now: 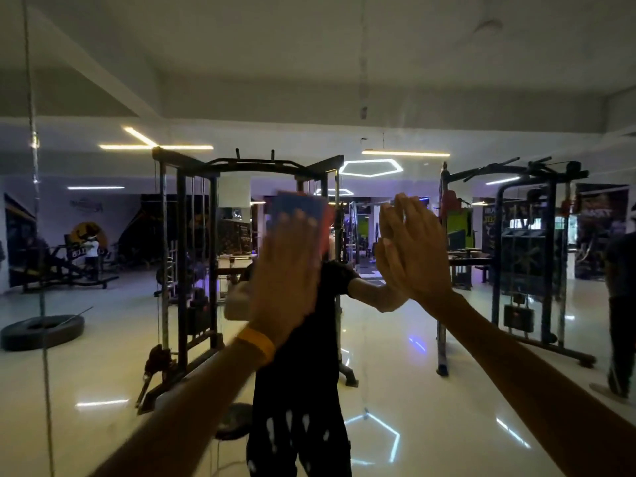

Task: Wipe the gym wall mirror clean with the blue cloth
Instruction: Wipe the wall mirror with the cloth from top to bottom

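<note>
Glossy mirror (395, 390) meets flat right hand (417, 251); left hand (285, 270) presses rectangular blue cloth (296, 204).

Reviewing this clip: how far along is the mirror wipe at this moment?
Done: nothing provable; the dim mirror shows no distinct cleaned patch. In hand: the left hand presses the blue cloth flat on the glass, motion-blurred, while the right hand rests open against it. Left: how much remains unwiped cannot be judged.
</note>
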Tool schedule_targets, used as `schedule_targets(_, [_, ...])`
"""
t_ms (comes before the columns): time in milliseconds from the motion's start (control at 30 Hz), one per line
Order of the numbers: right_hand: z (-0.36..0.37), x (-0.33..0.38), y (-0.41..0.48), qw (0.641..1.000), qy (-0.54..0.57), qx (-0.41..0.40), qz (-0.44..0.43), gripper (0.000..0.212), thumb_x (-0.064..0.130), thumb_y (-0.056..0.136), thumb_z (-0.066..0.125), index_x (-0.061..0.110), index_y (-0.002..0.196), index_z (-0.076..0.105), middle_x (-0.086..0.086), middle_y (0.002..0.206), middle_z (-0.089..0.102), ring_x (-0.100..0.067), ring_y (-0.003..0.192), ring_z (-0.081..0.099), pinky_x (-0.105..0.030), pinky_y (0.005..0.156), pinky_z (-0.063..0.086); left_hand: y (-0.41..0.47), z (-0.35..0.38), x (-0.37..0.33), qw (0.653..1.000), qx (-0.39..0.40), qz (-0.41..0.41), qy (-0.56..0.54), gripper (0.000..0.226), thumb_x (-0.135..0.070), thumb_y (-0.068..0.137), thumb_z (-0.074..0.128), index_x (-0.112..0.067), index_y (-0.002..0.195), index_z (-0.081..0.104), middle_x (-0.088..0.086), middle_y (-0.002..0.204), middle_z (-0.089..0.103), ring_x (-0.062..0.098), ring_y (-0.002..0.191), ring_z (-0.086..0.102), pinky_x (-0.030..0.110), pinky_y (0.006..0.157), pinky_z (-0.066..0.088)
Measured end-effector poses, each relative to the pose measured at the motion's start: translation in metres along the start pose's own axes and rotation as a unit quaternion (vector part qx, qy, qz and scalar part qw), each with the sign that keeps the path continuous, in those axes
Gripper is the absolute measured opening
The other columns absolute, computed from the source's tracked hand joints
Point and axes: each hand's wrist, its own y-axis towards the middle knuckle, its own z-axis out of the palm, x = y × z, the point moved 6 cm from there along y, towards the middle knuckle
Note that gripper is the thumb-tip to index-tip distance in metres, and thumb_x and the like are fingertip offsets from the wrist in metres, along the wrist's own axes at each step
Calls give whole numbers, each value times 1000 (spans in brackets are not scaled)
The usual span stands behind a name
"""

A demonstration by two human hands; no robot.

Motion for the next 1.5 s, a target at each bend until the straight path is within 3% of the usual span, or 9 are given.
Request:
schedule_targets(300, [-20,-37,-74,1000,-2,8,-21,59,39,107,34,6,157,39,-20,167,26,-39,156,20,-64,121,23,-42,-1,51,991,-59,-121,14,77,-38,105,49,-18,166,5,16,173,8,39,159,9,61,127,12])
schedule_targets(467, [-5,-23,-101,996,-14,67,-51,61,39,106,38,12,161,32,-16,170,18,-37,158,13,-64,124,16,-72,45,-88,987,52,154,11,58,-37,110,30,-15,164,25,12,171,20,34,159,16,60,124,25])
schedule_targets(600, [-6,-37,-102,995,-14,65,-69,60,39,107,36,12,161,31,-14,170,21,-34,158,15,-58,126,17,-22,23,-30,998,-7,45,42,72,-36,105,54,-14,164,19,15,171,16,36,159,11,57,129,9])
schedule_targets(700, [-3,-43,-102,995,1,53,-82,60,39,108,35,12,161,31,-13,170,22,-35,158,17,-55,127,16,34,9,-8,999,-30,-21,39,65,-42,110,38,-15,165,16,15,172,14,32,159,4,53,130,3])
schedule_targets(967, [1,-44,-105,996,18,39,-81,59,40,109,31,16,162,26,-13,170,21,-34,158,16,-59,125,20,-92,37,-70,979,40,189,65,61,-35,109,46,-16,162,23,13,170,20,34,160,12,57,129,11])
schedule_targets(1167, [2,-46,-104,995,21,43,-86,60,41,109,31,12,161,31,-12,170,20,-34,158,17,-58,125,20,44,-3,9,996,-54,-58,49,64,-48,111,27,-13,164,16,20,170,21,29,158,3,56,129,9])
schedule_targets(1267, [2,-47,-104,995,19,42,-91,60,40,108,34,12,161,31,-13,170,21,-34,158,16,-58,125,19,-29,33,-53,997,-18,56,50,76,-37,104,58,-12,163,18,17,171,15,37,159,9,59,128,10])
schedule_targets(1367, [2,-47,-106,995,17,44,-89,60,39,107,34,12,161,32,-13,170,21,-33,158,16,-57,126,18,-117,56,-109,978,42,199,44,56,-35,111,37,-17,162,24,11,171,17,32,160,9,56,129,9])
schedule_targets(1500, [3,-48,-105,994,16,45,-95,59,40,108,33,12,161,32,-13,170,22,-34,158,16,-58,125,19,-33,28,-46,984,-4,166,71,69,-41,106,48,-13,161,16,20,166,26,39,155,19,58,128,11])
